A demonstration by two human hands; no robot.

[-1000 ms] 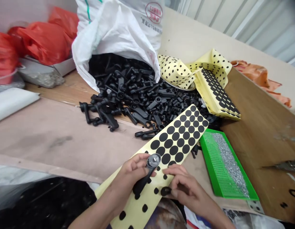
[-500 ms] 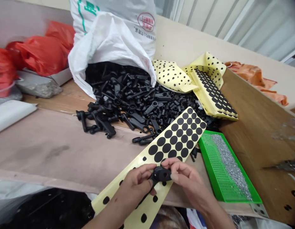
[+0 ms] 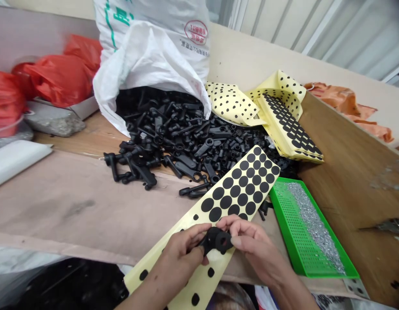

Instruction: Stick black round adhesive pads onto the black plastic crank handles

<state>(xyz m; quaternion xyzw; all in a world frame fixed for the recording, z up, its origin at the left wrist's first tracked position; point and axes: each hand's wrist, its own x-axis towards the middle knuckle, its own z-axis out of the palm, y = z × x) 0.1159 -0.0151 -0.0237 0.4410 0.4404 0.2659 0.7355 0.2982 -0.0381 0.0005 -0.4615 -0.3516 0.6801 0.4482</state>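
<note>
My left hand [image 3: 186, 247] is closed around a black plastic crank handle [image 3: 214, 239], its round end turned up towards me. A round black piece with a reddish spot in its middle shows at that end; whether it is a loose disc or part of the handle I cannot tell. The thumb and fingers of my right hand [image 3: 251, 241] pinch the right edge of this end. Beneath both hands lies a yellow backing sheet [image 3: 173, 241] with rows of large black round stickers [image 3: 234, 190] at its far part and small black dots nearer me.
A white woven sack [image 3: 154, 56] spills a heap of black crank handles [image 3: 186, 142] behind the sheet. To the right stand a green tray [image 3: 283, 224] of small metal pieces and folded sticker sheets [image 3: 289, 125]. Red bags [image 3: 60, 79] lie at the left.
The handle's round end has tilted, so the round black piece faces me more. Both hands stay nearly in place, and the view has shifted slightly.
</note>
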